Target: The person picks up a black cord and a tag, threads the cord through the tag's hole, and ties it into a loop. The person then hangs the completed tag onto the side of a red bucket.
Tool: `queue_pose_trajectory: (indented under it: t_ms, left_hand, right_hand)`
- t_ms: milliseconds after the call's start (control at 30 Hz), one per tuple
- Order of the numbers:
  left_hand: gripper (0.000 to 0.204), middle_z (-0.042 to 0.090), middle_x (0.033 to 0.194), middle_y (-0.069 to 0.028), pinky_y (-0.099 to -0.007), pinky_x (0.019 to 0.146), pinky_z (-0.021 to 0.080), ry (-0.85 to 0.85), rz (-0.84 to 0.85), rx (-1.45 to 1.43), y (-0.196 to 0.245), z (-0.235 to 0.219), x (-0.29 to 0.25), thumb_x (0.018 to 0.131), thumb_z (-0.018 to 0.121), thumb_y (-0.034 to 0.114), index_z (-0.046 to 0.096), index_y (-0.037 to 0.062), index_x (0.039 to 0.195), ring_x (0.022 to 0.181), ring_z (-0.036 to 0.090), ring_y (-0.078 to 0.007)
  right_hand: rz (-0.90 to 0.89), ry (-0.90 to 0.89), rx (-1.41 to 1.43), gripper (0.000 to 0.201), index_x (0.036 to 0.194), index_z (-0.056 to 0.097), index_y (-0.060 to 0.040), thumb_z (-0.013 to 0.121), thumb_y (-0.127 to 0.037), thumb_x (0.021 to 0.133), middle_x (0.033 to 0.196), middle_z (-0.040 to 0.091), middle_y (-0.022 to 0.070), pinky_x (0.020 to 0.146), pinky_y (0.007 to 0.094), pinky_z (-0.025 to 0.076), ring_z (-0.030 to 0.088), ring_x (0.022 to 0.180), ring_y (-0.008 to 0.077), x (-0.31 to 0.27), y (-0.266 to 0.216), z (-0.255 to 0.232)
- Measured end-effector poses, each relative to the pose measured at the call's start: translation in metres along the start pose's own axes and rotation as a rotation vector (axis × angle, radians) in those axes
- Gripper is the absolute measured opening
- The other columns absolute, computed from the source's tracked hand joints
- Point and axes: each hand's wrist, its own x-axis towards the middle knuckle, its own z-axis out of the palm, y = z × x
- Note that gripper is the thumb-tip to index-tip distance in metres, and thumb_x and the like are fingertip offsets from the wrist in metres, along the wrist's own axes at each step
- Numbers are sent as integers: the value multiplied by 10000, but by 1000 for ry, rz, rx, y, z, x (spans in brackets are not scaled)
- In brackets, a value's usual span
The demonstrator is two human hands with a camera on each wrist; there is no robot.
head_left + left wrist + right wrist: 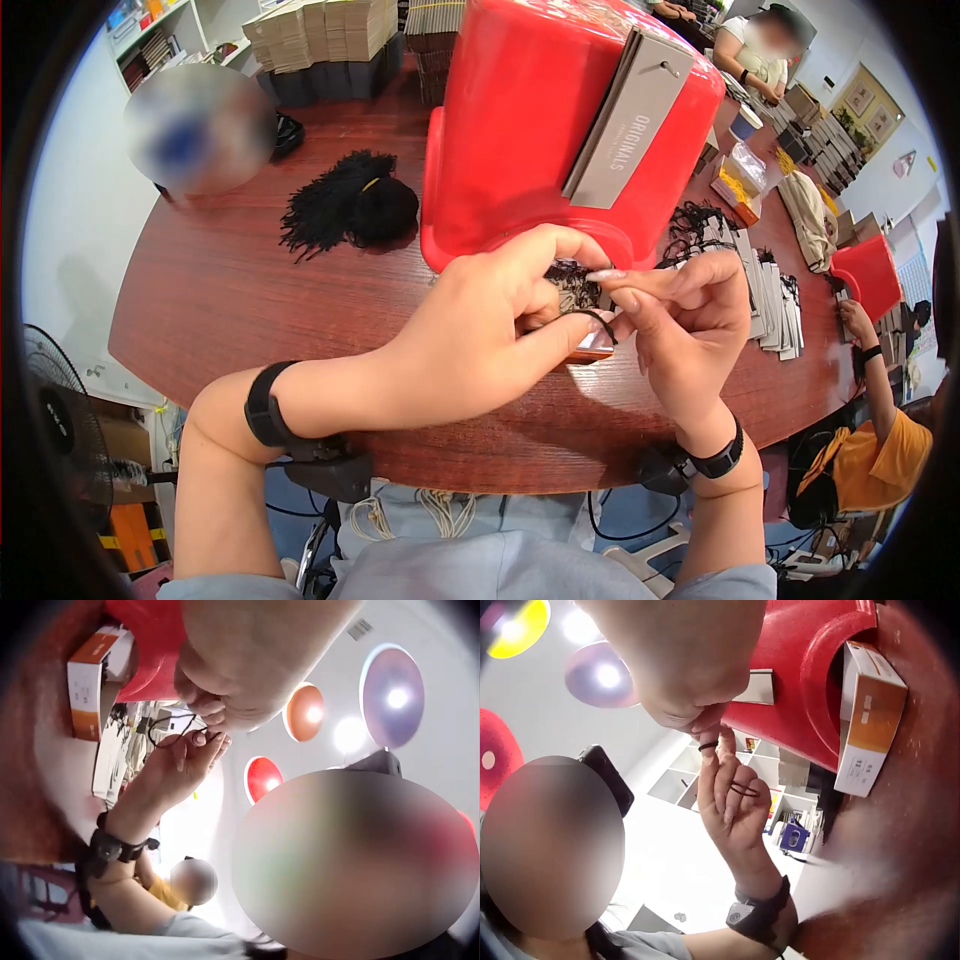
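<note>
A thin black cord runs in a loop between my two hands. My left hand pinches it, and in the right wrist view the cord also crosses the curled fingers. Facing it, my right hand pinches the cord between thumb and forefinger, its fingertips right beside the left ones. Under the hands stands a small orange and white box, holding short black cords and mostly hidden by the left hand in the head view.
A red plastic bin with grey "ORIGINALS" tags on it stands just beyond. A tied bundle of black cords lies left. Grey tags with black strings lie right. Stacked cards stand behind; other people sit along the table.
</note>
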Motion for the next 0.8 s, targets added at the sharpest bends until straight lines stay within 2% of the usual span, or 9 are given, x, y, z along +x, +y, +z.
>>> queue_pose_trajectory:
  t_ms: [33, 67, 133, 167, 300, 367, 467, 600, 800]
  left_hand:
    - [230, 582, 727, -20, -152, 384, 285, -37, -55, -337, -7, 5, 4, 802, 507, 61, 463, -2, 1018, 456, 399, 5]
    - [230, 582, 727, -20, -152, 384, 285, -36, -54, -337, -8, 3, 5, 802, 507, 61, 463, -2, 1018, 456, 399, 5]
    - [213, 587, 785, -56, -136, 390, 263, -234, -340, -652, -2, -1, 10, 811, 497, 74, 470, 0, 1009, 453, 378, 11]
    - [204, 593, 801, -66, -119, 399, 253, -235, -372, -710, -4, 0, 9, 818, 491, 90, 475, 3, 1002, 474, 391, 18]
    - [172, 597, 819, -64, -136, 406, 277, -263, -377, -718, -16, -1, 11, 805, 511, 71, 498, 7, 965, 492, 406, 14]
    - [139, 587, 753, -15, -151, 432, 288, -217, -231, -545, -20, 2, 12, 786, 536, 46, 521, 12, 921, 503, 392, 18]
    - [126, 553, 682, 29, -160, 457, 292, -284, -220, -249, -10, -6, 10, 773, 551, 27, 531, 6, 895, 518, 378, 20]
    - [215, 524, 637, 47, -144, 441, 266, -152, -242, -426, -16, -2, 12, 767, 556, 28, 499, -2, 971, 523, 366, 35]
    - [241, 591, 736, -20, -140, 374, 224, -199, -475, -748, -16, -3, 13, 792, 534, 82, 481, 5, 1014, 440, 343, 21]
  right_hand:
    - [62, -23, 106, 230, 844, 331, -14, 514, 88, 750, 789, 591, 207, 549, 234, 504, 592, 654, 157, 0, 0, -1]
    - [124, -45, 211, 239, 846, 336, -26, 523, 85, 747, 786, 595, 202, 516, 225, 497, 585, 621, 142, 0, 0, -2]
    - [223, -18, 247, 250, 842, 345, -43, 532, 87, 740, 775, 597, 203, 469, 216, 478, 569, 575, 127, 0, -2, -2]
    - [283, -4, 318, 246, 837, 348, -45, 534, 84, 740, 773, 596, 207, 459, 217, 475, 569, 565, 132, 0, -1, 0]
    - [433, -20, 507, 233, 823, 363, -55, 544, 66, 739, 770, 592, 219, 436, 220, 468, 570, 545, 151, 3, 0, -1]
    - [429, -42, 509, 228, 821, 369, -57, 545, 63, 740, 770, 591, 221, 431, 224, 467, 574, 550, 157, 3, 3, -4]
    - [456, -27, 504, 218, 814, 376, -59, 546, 57, 740, 773, 591, 222, 419, 228, 464, 576, 552, 161, 5, 2, -5]
    - [490, 9, 500, 207, 801, 386, -59, 550, 52, 739, 780, 593, 215, 405, 220, 454, 569, 540, 151, 5, 2, -5]
    - [508, 45, 433, 187, 792, 401, -49, 546, 57, 739, 778, 595, 206, 407, 218, 457, 569, 546, 148, 5, 3, -6]
